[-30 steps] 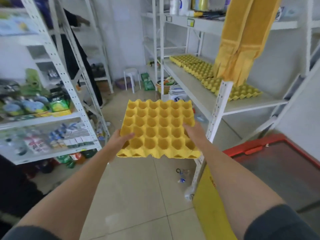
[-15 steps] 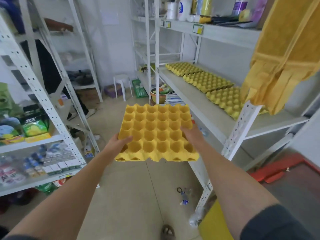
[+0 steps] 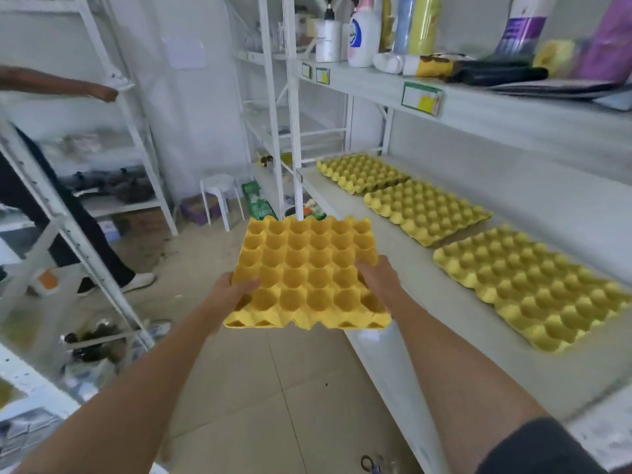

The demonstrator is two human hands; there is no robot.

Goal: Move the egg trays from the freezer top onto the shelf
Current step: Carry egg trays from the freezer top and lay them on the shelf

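I hold a yellow egg tray [image 3: 307, 271] level in front of me with both hands. My left hand [image 3: 229, 293] grips its near left corner and my right hand [image 3: 379, 277] grips its near right edge. The tray hangs over the aisle floor, its right side just above the front edge of the white shelf [image 3: 424, 292]. Three more yellow egg trays lie in a row on that shelf: a far one [image 3: 360, 172], a middle one [image 3: 427, 210] and a near one [image 3: 533, 285]. The freezer is out of view.
Bottles and packs [image 3: 362, 32] stand on the upper shelf board above the trays. Another person [image 3: 68, 213] stands by the left shelving rack [image 3: 85, 234]. A white stool [image 3: 219, 196] and a green basket [image 3: 258, 201] sit on the floor at the aisle's far end.
I have walked forward along the aisle with the tray. The shelf and its three trays are now close on my right, and the freezer and hanging yellow trays have left the view.
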